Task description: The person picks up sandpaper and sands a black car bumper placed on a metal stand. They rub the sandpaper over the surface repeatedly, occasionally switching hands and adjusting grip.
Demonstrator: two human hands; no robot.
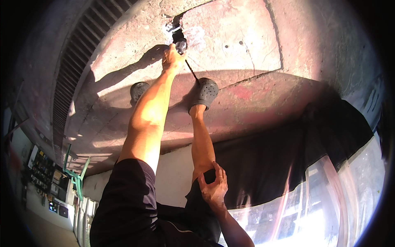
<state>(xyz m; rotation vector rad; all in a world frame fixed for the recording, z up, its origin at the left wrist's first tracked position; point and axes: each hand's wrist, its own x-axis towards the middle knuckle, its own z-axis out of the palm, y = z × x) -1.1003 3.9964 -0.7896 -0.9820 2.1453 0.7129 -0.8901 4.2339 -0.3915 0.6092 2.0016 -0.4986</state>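
My left arm reaches down to the concrete floor. My left hand is closed around a dark, shiny, rounded object, whose kind I cannot make out. It is at the near end of a narrow dark hole in the concrete, with whitish patches beside it. My right hand rests at my right knee, thumb and fingers apart over the dark hem of my shorts, with no tool in it. A grey clog covers my right foot. The other clog is partly hidden behind my left forearm.
A cracked concrete slab with two small holes lies right of the dark hole. A ribbed metal grate curves along the left. Black cloth and clear plastic sheeting are at the right. Green metal stands lower left.
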